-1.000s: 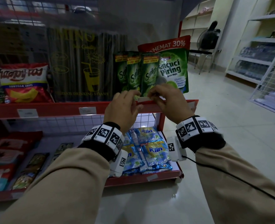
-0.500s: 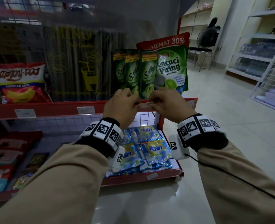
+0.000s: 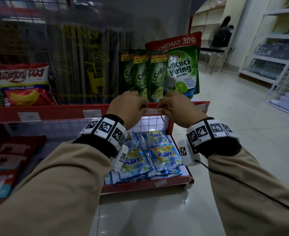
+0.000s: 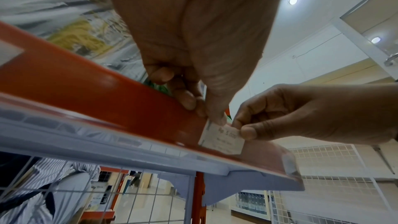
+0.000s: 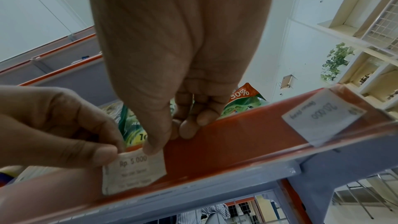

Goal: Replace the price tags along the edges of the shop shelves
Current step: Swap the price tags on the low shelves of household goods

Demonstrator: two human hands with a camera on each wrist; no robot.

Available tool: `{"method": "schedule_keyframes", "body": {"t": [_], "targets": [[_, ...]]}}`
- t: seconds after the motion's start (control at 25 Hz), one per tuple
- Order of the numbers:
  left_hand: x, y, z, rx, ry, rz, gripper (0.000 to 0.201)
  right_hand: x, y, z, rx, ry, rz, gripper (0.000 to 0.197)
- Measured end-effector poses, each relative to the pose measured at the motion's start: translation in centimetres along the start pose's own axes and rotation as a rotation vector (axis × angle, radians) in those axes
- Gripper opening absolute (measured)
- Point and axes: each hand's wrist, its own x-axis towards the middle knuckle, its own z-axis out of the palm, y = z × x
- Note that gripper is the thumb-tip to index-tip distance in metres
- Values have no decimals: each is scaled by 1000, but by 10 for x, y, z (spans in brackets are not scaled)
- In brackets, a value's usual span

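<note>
Pinching flat rectangular paper tag (image 5: 133, 171)

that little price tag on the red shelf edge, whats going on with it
A person is working a paper price tag reading Rp. 5.000 at the red shelf edge, below the Sunlight pouches. The left hand pinches its left end and the right hand its right end. Whether it is going in or coming out cannot be told. Another tag sits further right.

Both arms wear tan sleeves (image 3: 58, 171) ending in black cuffs. White wristbands (image 3: 104, 129) carry black square markers. A black cable (image 3: 242, 184) trails along the right sleeve.
</note>
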Motion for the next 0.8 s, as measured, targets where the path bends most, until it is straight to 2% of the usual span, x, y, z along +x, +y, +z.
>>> {"method": "schedule_keyframes", "body": {"t": [0.08,0.28,0.52,0.8], "targets": [[-4,0,2,-27,35,-4,21,-1,0,-1,10,4,-2,18],[-2,2,3,-30,28,-41,21,-4,-2,0,34,24,10,15],[-8,5,4,-63,106,-55,14,-7,-1,-5,101,66,44,18],[-8,5,0,43,146,-24,14,-29,27,-20,-149,169,125,12]]}}
